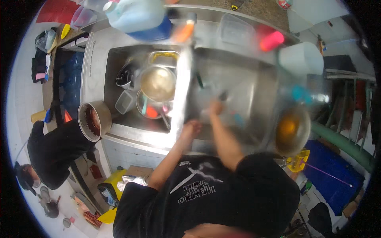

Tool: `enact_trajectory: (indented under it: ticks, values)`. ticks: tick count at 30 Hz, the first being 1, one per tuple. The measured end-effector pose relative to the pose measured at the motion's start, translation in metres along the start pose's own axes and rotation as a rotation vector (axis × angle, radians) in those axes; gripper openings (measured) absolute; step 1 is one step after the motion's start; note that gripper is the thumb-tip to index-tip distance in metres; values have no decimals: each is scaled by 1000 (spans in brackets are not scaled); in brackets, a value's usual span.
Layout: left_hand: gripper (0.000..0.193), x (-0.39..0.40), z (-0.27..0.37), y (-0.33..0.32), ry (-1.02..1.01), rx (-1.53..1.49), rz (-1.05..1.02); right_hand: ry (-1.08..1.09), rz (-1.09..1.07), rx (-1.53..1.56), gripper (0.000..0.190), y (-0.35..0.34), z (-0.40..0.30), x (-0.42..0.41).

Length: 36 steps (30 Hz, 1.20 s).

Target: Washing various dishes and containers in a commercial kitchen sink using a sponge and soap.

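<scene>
My right hand (216,107) is inside the right basin (253,68) of a stainless-steel double sink. A small dark object (223,95), blurred, lies right at its fingers; whether I hold it is unclear. Close to the near left side of that basin, my left hand (193,128) has curled fingers, and blur hides anything within them. A dark green, narrow item (199,79) lies in the same basin, along with a small blue piece (238,119). The left basin (111,98) holds a large metal bowl (158,83), a dark pot (125,74) and a clear plastic container (124,102).
A stained metal pot (102,119) stands on the sink's left corner. To the right sits a metal bowl (293,131) with something orange. Along the back are a large jug (134,15), an orange bottle (184,31) and a pink cup (272,41). Another person (59,148) is at left.
</scene>
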<state>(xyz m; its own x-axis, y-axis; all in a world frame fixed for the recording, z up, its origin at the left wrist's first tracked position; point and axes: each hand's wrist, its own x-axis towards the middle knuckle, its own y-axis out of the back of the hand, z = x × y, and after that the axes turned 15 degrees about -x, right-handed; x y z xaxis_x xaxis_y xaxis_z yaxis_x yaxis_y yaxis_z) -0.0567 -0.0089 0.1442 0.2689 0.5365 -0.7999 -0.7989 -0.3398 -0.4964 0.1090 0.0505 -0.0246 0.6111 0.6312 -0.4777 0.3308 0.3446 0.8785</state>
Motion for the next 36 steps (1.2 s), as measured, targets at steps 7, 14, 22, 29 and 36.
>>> enact_trajectory:
  ticks: [7, 14, 22, 29, 36]
  values:
    - [26, -33, 36, -25, 101, 134, -73, 208, -478, 582, 40, 37, 55, 16]
    - [27, -52, 32, -41, 116, 67, -196, 369, 241, 37, 49, -8, 53, 79]
    - [26, -80, 42, -12, 47, -56, -58, 335, 133, 307, 49, 15, 14, 48]
    - [28, -73, 38, -7, 84, -71, -111, 376, -505, -55, 34, 130, -21, 50]
    - [29, -70, 40, -9, 98, -202, -149, 441, -468, -590, 16, 117, 2, 104]
